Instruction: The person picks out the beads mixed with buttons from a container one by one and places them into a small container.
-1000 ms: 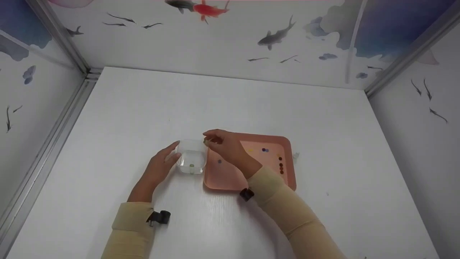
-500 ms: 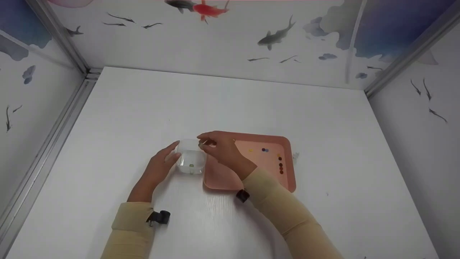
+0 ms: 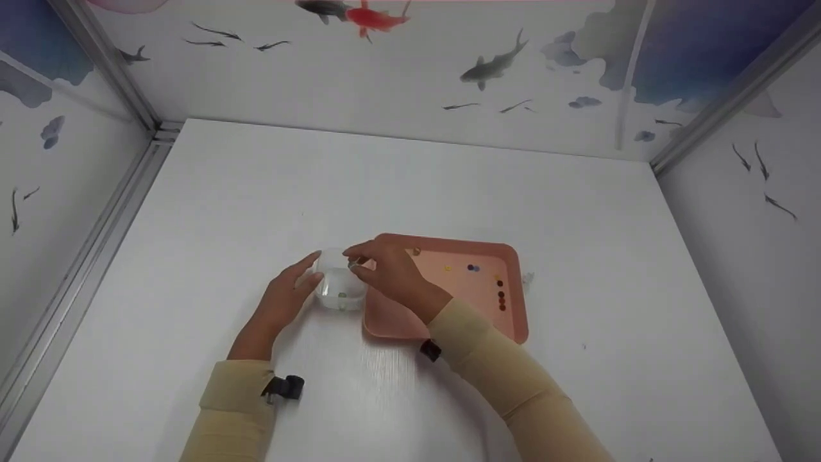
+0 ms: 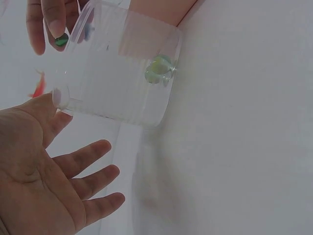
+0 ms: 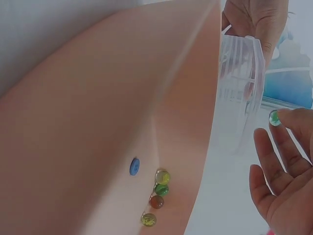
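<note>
My left hand (image 3: pixel 285 292) steadies a clear plastic container (image 3: pixel 343 282), its thumb and forefinger at the rim; the other fingers are spread in the left wrist view. Two or so greenish glass marbles (image 4: pixel 159 68) lie in the bottom of the container. Between thumb and fingertip, my right hand (image 3: pixel 391 269) pinches a green glass marble (image 5: pixel 274 118) at the container's mouth. Beside the container is a pink tray (image 3: pixel 410 330). Along its wall, the right wrist view shows several marbles (image 5: pixel 157 201) in yellow, green and brown, and a blue button (image 5: pixel 134 166).
Small dark red buttons (image 3: pixel 501 300), a blue pair (image 3: pixel 473 267) and a yellow piece (image 3: pixel 448 268) lie in the tray's right part. A small clear object (image 3: pixel 528 278) sits just outside its right edge. Patterned panels (image 3: pixel 410 83) enclose the white table (image 3: pixel 321 179).
My right hand has moved left from the tray's edge to over the container, carrying the marble. The left hand and the container have stayed in place.
</note>
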### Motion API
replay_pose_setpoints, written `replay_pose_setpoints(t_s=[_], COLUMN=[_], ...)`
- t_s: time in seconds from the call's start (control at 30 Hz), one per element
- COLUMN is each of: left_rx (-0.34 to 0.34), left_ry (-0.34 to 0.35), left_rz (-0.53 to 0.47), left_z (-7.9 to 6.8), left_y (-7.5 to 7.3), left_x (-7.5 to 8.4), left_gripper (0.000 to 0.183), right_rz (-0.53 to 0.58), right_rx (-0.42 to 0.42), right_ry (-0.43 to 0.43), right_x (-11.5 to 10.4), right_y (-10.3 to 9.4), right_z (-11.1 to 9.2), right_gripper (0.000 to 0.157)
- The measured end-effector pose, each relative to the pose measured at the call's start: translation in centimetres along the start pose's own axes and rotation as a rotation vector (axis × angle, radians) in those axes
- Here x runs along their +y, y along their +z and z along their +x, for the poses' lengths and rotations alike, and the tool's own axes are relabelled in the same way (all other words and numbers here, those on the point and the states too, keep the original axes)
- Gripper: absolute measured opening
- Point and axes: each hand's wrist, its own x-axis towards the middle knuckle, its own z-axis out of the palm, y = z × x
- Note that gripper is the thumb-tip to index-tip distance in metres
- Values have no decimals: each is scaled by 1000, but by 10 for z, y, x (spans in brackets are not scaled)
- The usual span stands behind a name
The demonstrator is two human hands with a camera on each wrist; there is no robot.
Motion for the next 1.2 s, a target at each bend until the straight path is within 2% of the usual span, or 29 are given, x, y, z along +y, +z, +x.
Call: replay_pose_setpoints(t_s=[0.37,0.7,1.0,1.2], left_rx=[1,-8,-2,-3], left_ry=[7,24,27,25], left_rz=[-2,4,-28,-25], left_z=[0,-1,-1,-1], left_y=[0,-1,-1,-1], left_x=[0,1,1,1], left_gripper=[55,56,56,55], right_rz=[-113,-184,-266,-356], right_rx=[-51,-94,-92,-43], right_ry=[25,13,-50,-136], right_x=[-5,-5,-3,0], right_y=[3,6,6,6], right_z=[0,1,-1,-3], right_gripper=[29,29,30,32])
